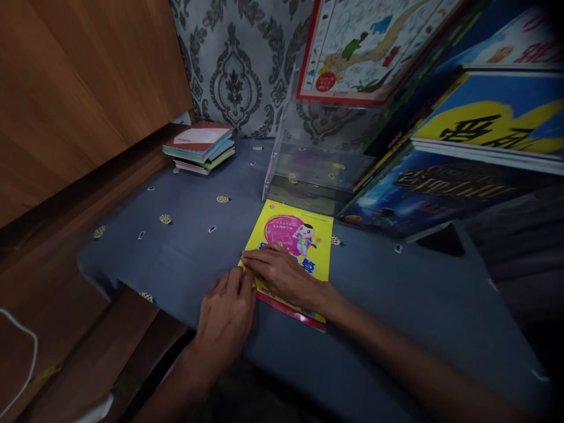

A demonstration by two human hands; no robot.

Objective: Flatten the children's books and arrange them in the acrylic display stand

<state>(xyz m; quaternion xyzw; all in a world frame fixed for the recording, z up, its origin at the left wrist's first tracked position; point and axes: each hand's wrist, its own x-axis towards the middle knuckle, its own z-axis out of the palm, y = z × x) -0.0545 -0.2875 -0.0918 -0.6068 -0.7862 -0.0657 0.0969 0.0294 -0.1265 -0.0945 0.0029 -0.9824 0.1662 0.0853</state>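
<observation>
A thin yellow children's book point(304, 232) with a pink circle and a cartoon figure lies flat on the blue patterned cloth point(185, 247). My right hand point(282, 273) rests flat on its lower left part, fingers stretched out toward the left edge. At that same edge my left hand point(227, 314) has its fingers curled and its fingertips touching the book's side. Whether those fingers pinch the cover is hidden.
A small stack of thin books point(200, 148) sits at the back left. A clear plastic stand point(308, 158) stands behind the yellow book. Large picture books point(445, 188) lean at the right. A wooden panel point(79, 88) borders the left; a white cable point(22, 358) hangs low left.
</observation>
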